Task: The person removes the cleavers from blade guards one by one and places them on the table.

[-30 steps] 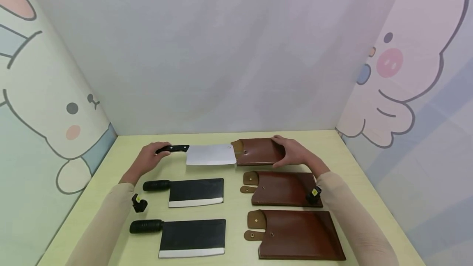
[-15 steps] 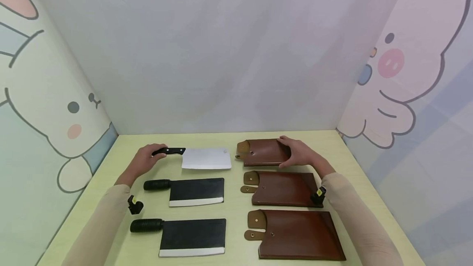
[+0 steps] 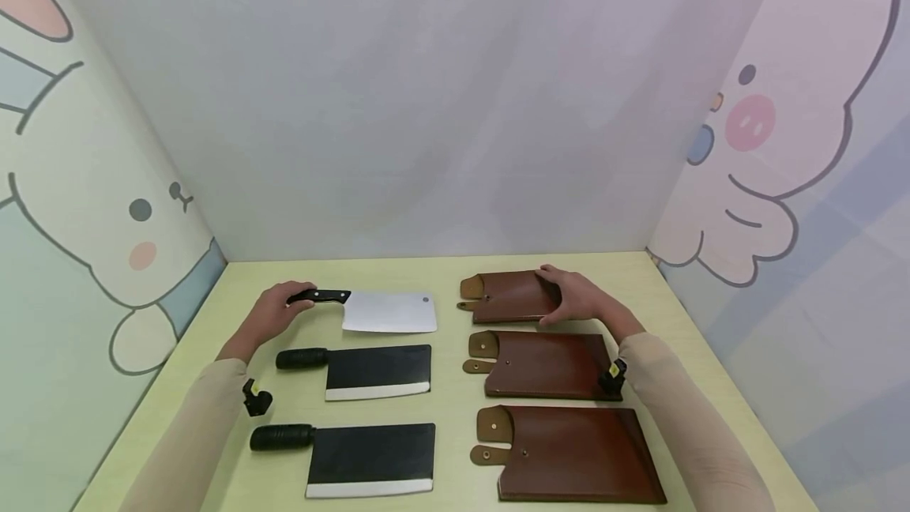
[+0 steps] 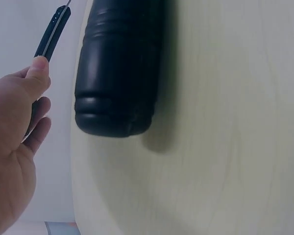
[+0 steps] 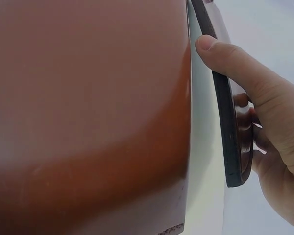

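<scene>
My left hand (image 3: 272, 313) grips the black riveted handle of a cleaver (image 3: 391, 312) with a plain silver blade at the back left. In the left wrist view, thumb and fingers of the left hand (image 4: 12, 122) pinch that handle (image 4: 52, 32). Across from it, my right hand (image 3: 577, 295) holds the closed end of a small brown leather knife sheath (image 3: 513, 295). The right wrist view shows the thumb on the near edge of the sheath (image 5: 224, 117), fingers curled beneath. Blade tip and sheath mouth are apart. Whether the cleaver touches the table cannot be told.
Two black-bladed cleavers, one in the middle (image 3: 378, 370) and one in front (image 3: 371, 458), lie on the left of the pale table (image 3: 455, 496). Two larger leather sheaths, middle (image 3: 550, 366) and front (image 3: 579, 453), lie on the right. Printed walls enclose the table.
The silver cleaver's tip has come away from the sheath mouth. My left hand has moved left and nearer with the cleaver; the right hand has shifted slightly right with the sheath, whose front flap shows.
</scene>
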Available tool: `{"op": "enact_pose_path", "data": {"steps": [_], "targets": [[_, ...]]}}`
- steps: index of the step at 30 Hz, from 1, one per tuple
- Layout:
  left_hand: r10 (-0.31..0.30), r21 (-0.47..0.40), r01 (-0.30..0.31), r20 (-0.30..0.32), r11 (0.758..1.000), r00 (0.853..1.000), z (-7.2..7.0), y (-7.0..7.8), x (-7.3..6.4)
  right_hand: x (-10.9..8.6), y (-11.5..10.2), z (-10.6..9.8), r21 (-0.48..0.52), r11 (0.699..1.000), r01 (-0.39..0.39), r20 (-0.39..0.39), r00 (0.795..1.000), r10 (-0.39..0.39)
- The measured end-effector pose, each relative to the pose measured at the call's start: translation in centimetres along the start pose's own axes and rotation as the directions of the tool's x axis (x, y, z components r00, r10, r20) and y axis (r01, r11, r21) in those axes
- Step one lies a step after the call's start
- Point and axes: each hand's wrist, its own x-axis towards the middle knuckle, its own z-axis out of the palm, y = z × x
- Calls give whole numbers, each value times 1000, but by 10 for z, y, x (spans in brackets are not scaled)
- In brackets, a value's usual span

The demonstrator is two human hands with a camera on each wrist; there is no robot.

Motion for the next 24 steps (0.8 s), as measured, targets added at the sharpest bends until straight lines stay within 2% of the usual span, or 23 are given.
{"op": "enact_pose_path", "data": {"steps": [6, 13, 24], "targets": [[-23, 20, 22, 37, 1000, 999, -1, -5, 0, 1, 1, 1, 5, 1000, -26, 25, 999, 26], [-55, 34, 52, 74, 998, 996, -1, -5, 0, 0, 0, 2, 13, 999, -43, 33, 999, 42], [-50, 39, 47, 93, 998, 994, 7, -14, -4, -1, 3, 8, 32, 998, -51, 36, 998, 50]]}}
